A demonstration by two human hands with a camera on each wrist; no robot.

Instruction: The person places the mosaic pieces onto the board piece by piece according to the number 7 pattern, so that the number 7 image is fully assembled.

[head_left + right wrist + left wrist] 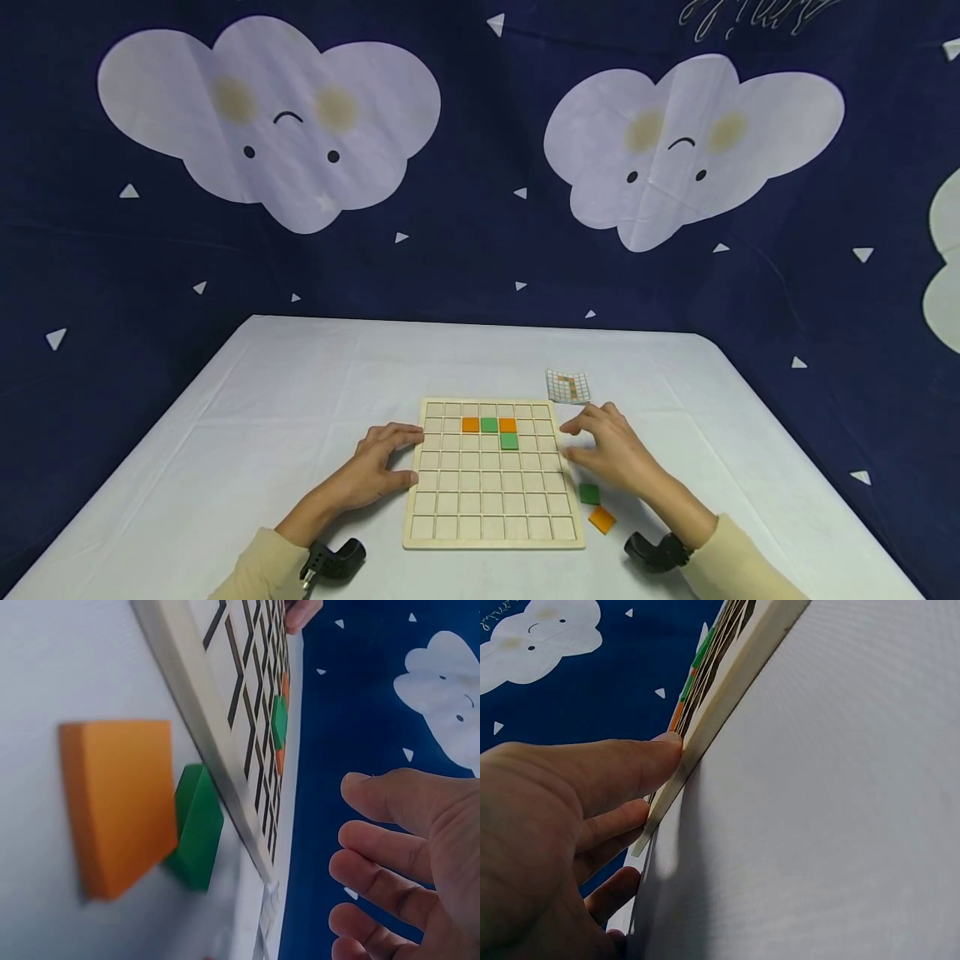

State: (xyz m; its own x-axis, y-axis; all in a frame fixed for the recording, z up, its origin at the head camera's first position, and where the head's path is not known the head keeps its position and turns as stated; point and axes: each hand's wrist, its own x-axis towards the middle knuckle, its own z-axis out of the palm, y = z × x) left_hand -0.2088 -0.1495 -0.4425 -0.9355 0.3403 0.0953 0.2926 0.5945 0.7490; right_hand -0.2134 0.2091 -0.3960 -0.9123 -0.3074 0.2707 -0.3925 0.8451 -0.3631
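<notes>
A wooden grid board (495, 545) lies on the white table. In its upper rows sit two orange tiles (470, 425) and two green tiles (489, 425), the lower green one directly under the right orange one. My left hand (375, 467) touches the board's left edge with thumb and fingertips, the fingers extended. Off the right edge, my right hand (611, 446) hovers with thumb and fingers spread apart, holding nothing. Below it lie a loose green tile (199, 829) and a loose orange tile (124, 802), close beside the board's rim.
A small card (567, 387) printed with a coloured grid pattern lies beyond the board's upper right corner. Behind the white table (337, 358) hangs a dark blue cloth (480, 267) with clouds and triangles. Each wrist carries a black device (337, 560).
</notes>
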